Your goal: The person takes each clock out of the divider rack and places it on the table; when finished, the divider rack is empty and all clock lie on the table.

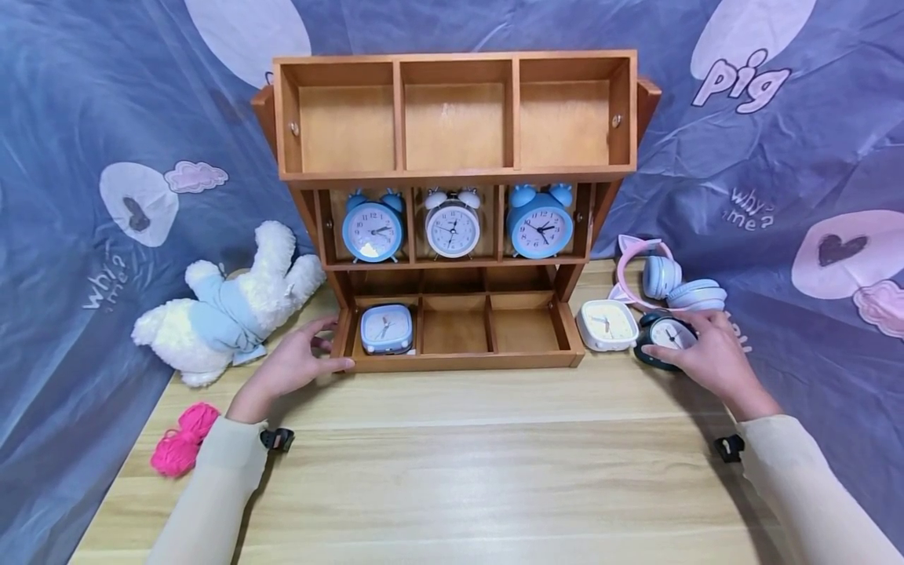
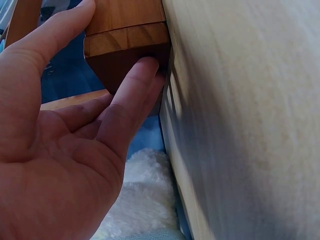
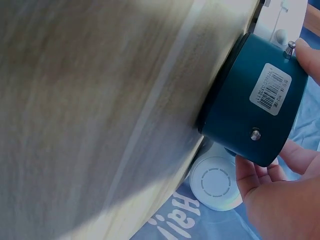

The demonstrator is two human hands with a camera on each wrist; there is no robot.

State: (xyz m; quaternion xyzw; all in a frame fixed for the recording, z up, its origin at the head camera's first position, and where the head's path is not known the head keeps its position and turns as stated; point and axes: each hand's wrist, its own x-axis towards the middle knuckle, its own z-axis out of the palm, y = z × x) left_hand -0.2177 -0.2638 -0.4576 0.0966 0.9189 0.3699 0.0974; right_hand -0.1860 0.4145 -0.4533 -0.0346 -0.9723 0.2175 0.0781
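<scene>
I have the right hand [image 1: 713, 353] holding the dark green, round alarm clock [image 1: 669, 334], its body seated between thumb and fingers. The clock lies just right of the white, rounded-square alarm clock [image 1: 607, 325] and in front of the pink-and-blue cat-ear headphones [image 1: 661, 277]. I have the left hand [image 1: 291, 363] gripping the brown wooden compartment shelf [image 1: 462, 361] at its lower left front corner.

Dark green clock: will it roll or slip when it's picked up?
The clock might roll, being round, though its two metal feet could stop that. Its shell looks smooth, so it may slip in the right hand.
</scene>
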